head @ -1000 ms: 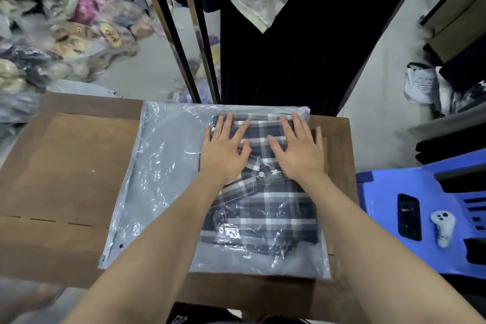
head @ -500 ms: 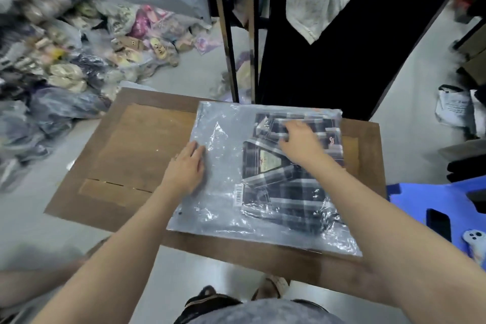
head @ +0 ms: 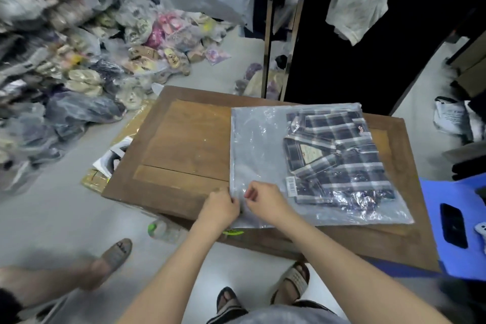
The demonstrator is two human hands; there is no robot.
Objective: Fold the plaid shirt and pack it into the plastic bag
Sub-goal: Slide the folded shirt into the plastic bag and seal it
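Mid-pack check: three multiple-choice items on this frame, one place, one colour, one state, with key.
1. Where in the plastic bag does the plaid shirt lie? A right part; B left part; C outside it.
2. Colour of the plastic stool right of the table? A red; B blue; C green.
3. What do the left hand and right hand do? A press the shirt; B hang idle; C pinch the bag's near left edge.
1 A, the bag's left part holds no shirt; 2 B, plainly blue; 3 C, curled fingers close on the plastic.
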